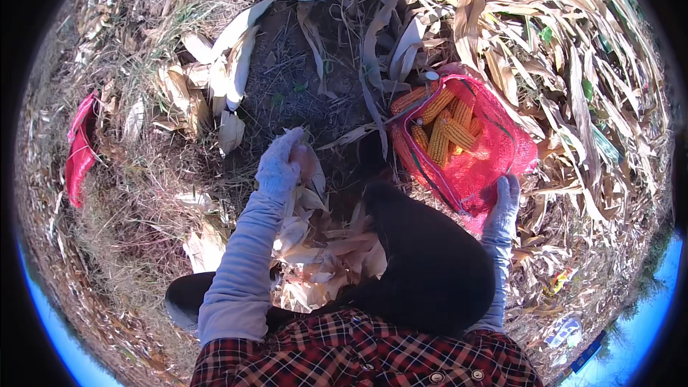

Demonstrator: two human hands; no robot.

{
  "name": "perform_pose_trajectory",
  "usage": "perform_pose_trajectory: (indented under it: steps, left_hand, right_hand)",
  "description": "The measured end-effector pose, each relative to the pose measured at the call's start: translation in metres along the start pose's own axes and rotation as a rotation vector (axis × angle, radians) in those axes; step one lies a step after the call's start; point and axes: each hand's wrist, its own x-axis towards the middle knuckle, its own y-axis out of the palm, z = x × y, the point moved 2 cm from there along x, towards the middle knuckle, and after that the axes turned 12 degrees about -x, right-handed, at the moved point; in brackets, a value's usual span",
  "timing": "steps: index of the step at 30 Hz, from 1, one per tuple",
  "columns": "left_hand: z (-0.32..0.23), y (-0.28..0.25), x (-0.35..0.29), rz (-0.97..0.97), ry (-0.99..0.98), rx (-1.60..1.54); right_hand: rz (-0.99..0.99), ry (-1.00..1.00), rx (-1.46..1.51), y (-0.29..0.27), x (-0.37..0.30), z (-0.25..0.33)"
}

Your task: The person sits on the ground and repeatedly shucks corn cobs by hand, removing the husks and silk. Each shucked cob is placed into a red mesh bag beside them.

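My left hand [278, 163], in a whitish glove, is closed over the ground in front of my knees. A pinkish-brown shape shows at its fingers, too unclear to name, with pale corn husk [309, 197] just below it. To the right lies a red mesh bag [494, 154], its mouth facing left and held wide by a dark-edged rim. Several husked yellow ears of corn [448, 132] are inside, near the mouth. My gloved right hand [504, 199] grips the bag's near right side; its thumb is hidden.
Loose husks [330, 258] are heaped between my legs. Dry corn stalks and leaves [566, 93] cover the ground at the right and far side. Another red bag or cloth [81, 149] lies at the far left. My dark-clad knee [430, 258] rises close to the mesh bag.
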Motion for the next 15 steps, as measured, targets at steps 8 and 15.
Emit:
perform_pose_trajectory:
  steps: [8,15]
  left_hand:
    - [0.159,-0.138,-0.029,-0.518,-0.532,-0.073]
    - [0.126,-0.108,0.081,-0.288,-0.293,0.144]
  right_hand:
    - [-0.291,-0.47,-0.214,0.036,-0.023,0.104]
    - [-0.28,-0.759,-0.297,0.109,-0.087,0.175]
